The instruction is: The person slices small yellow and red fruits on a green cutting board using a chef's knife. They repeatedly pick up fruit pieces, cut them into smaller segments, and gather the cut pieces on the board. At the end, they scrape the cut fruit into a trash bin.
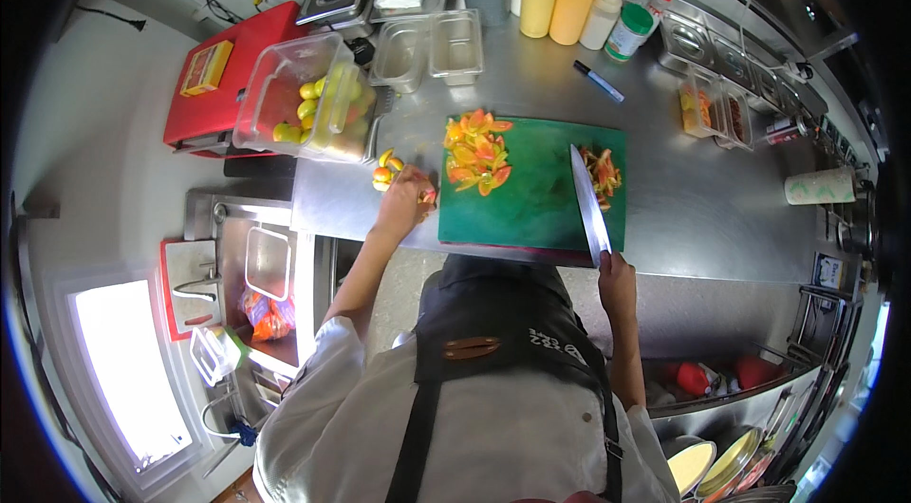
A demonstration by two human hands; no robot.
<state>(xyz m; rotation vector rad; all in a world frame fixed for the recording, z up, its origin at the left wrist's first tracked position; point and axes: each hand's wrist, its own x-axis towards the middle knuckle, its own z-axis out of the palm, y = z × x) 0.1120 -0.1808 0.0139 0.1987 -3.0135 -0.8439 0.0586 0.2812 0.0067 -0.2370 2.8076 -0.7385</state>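
Observation:
My right hand grips the handle of a chef's knife, its blade lying over the right part of a green cutting board. Beside the blade, at the board's right edge, is a heap of dark red and green trimmings. Tomato wedges, orange and yellow-green, are piled on the board's left side. Just left of the board, my left hand is closed around reddish tomato pieces, partly hidden by the fingers. More cut tomato pieces lie on the steel beside that hand.
A clear plastic tub of whole tomatoes stands at the back left. Behind the board are steel pans, squeeze bottles and a marker. Further right are small food containers and a paper towel roll. A sink lies left.

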